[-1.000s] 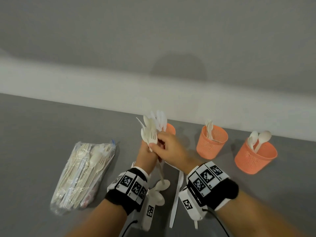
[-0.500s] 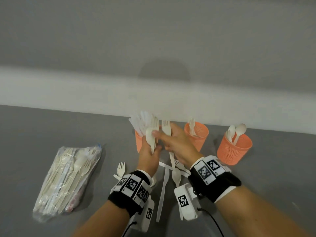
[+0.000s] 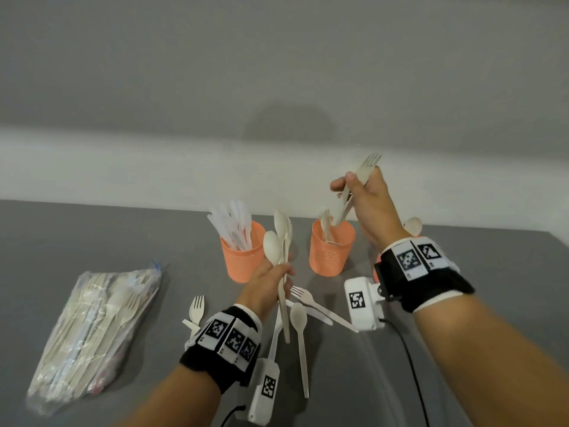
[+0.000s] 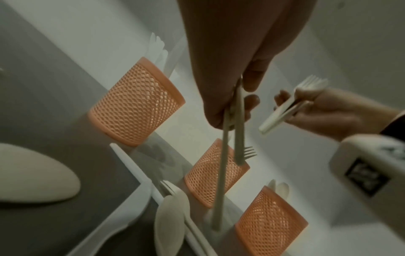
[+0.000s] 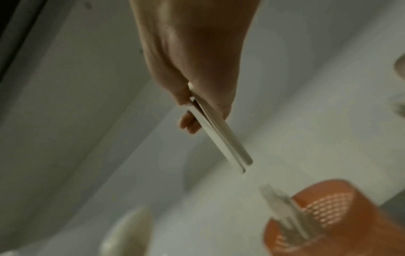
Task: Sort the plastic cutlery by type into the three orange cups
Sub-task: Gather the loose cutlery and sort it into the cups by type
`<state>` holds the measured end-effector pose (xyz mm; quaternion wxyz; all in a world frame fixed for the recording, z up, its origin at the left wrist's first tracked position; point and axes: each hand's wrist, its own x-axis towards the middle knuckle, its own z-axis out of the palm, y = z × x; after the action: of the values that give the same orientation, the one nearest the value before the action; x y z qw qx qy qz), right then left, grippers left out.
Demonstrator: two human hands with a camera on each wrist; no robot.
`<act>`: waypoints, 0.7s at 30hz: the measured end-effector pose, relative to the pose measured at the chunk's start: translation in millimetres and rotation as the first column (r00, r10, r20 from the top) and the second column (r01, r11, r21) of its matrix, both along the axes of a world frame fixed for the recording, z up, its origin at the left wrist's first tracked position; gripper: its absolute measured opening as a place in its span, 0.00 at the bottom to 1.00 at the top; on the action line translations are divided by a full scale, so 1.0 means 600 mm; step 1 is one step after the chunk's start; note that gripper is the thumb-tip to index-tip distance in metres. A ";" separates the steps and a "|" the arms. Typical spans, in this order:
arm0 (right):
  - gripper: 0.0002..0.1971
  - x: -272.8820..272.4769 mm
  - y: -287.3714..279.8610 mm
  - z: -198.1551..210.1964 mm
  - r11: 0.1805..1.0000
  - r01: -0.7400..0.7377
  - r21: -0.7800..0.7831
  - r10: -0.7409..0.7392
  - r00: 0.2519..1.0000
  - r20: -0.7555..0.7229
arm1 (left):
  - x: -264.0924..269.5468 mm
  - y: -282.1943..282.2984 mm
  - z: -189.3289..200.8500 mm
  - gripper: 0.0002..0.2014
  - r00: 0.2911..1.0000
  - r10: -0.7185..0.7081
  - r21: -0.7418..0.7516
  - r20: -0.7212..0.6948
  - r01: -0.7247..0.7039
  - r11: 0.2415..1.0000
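My left hand (image 3: pixel 271 283) grips a few white spoons (image 3: pixel 273 246) upright by their handles (image 4: pixel 223 155), in front of the gap between the left and middle cups. My right hand (image 3: pixel 365 197) pinches two forks (image 3: pixel 368 164), handles (image 5: pixel 219 136) pointing down, above the middle orange cup (image 3: pixel 332 257), which holds forks. The left orange cup (image 3: pixel 241 263) holds knives (image 3: pixel 231 223). The right cup (image 4: pixel 270 223) holds spoons; in the head view my right wrist hides it except one spoon bowl (image 3: pixel 413 224).
Loose cutlery lies on the grey table between my arms: a fork (image 3: pixel 197 306), another fork (image 3: pixel 308 298), a spoon (image 3: pixel 298 318) and a knife (image 3: pixel 272 340). A clear bag of cutlery (image 3: pixel 95 334) lies at the left. A wall runs behind the cups.
My right hand has drawn the forks out of the bunch in my left hand and moved them right and up, above the middle cup. The left hand now holds only spoons.
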<state>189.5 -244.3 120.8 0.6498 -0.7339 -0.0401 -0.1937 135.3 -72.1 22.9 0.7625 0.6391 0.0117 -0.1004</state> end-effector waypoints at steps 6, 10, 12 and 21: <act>0.08 0.058 -0.033 -0.057 0.990 0.046 -0.132 -0.064 0.990 -0.128 | 0.001 0.005 0.009 0.11 0.995 -0.102 -0.159 0.007 0.101 0.982; 0.23 0.068 -0.042 -0.098 0.969 0.020 -0.248 -0.076 0.973 -0.219 | 0.009 0.004 0.010 0.11 0.995 -0.103 -0.185 0.006 0.102 0.977; 0.30 0.060 -0.038 -0.098 0.943 0.142 -0.302 -0.158 0.987 -0.030 | 0.014 0.002 0.013 0.11 0.997 -0.083 -0.202 0.005 0.082 0.976; 0.14 -0.059 0.046 -0.111 0.885 -0.308 -0.348 0.269 0.950 -0.157 | 0.029 -0.021 0.022 0.15 0.998 -0.056 -0.365 -0.029 0.042 0.930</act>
<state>154.2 -216.4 54.2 0.5231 -0.8376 -0.1508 -0.0454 152.4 -85.0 35.8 0.8646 0.4847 -0.0082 -0.1323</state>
